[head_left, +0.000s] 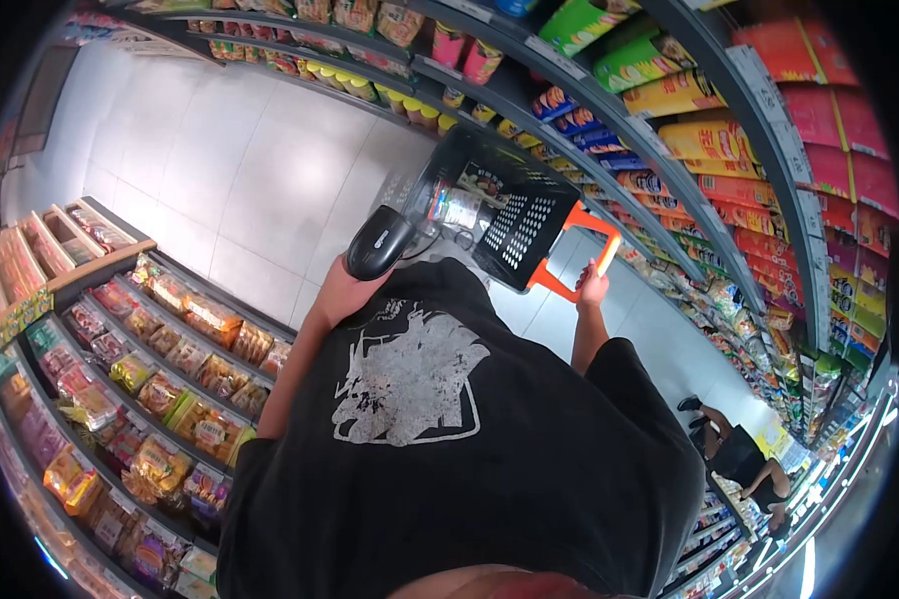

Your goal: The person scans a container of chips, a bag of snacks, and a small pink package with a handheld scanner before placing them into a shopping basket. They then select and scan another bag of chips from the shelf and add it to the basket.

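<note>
Ok so the grip on the left hand [350, 290]: looks closed around a black handheld device [380, 243], some kind of scanner maybe, though most of the fingers are hidden underneath it. Its long axis points forward and a bit to the right, towards the basket [529, 222]. The right hand [592, 287] has its fingers curled round the orange handle [609, 246], which is fixed to the near right end of that basket.

From the device, the basket sits just off to the right and slightly ahead, so it's right between the two hands. The right hand is the one actually on it, via the handle. Its long axis looks like it runs from the handle forward and left, but the fisheye makes that iffy. Dark perforated sides, open top, and a few packaged items [457, 208] down inside at the far end. Can't read what they are tbh.

Further out: packaged bread on the shelf [185, 349] to the left, bright snack packs on the shelf [669, 170] to the right, pale tiled floor [220, 170] between, plus another person [737, 454] well apart, back on the right.
</note>
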Action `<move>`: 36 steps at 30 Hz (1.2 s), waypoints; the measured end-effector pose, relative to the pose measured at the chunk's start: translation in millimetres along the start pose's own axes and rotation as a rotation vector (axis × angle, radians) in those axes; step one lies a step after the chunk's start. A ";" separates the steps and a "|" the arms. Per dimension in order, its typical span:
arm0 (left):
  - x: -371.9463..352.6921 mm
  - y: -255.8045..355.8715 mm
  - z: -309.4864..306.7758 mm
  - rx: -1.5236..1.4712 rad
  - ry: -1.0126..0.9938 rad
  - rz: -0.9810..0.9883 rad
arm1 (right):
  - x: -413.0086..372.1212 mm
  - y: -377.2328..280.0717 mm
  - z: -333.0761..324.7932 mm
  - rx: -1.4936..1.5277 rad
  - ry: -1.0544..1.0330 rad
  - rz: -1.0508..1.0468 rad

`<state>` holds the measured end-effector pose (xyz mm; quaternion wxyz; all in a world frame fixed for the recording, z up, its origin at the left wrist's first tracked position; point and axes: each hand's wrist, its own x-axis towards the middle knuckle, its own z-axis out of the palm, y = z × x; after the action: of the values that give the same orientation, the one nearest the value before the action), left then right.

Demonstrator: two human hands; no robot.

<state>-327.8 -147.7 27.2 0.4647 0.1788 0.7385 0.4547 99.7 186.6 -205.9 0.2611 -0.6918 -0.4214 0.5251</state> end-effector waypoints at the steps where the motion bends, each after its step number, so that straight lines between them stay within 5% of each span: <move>1: -2.5 1.8 -5.6 0.002 0.027 -0.006 | -4.3 -1.0 10.7 0.004 -0.009 -0.001; 15: -7.7 -22.0 -56.1 -0.042 0.260 0.031 | -60.9 -17.7 151.6 0.059 -0.095 0.055; 36: 77.8 -11.2 -202.9 -0.073 0.081 -0.038 | -125.7 -38.2 309.8 0.136 -0.181 0.102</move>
<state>-537.5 -202.7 8.5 0.4493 0.1290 0.7428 0.4794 -217.0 73.1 -208.2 0.2415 -0.6428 -0.3709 0.6253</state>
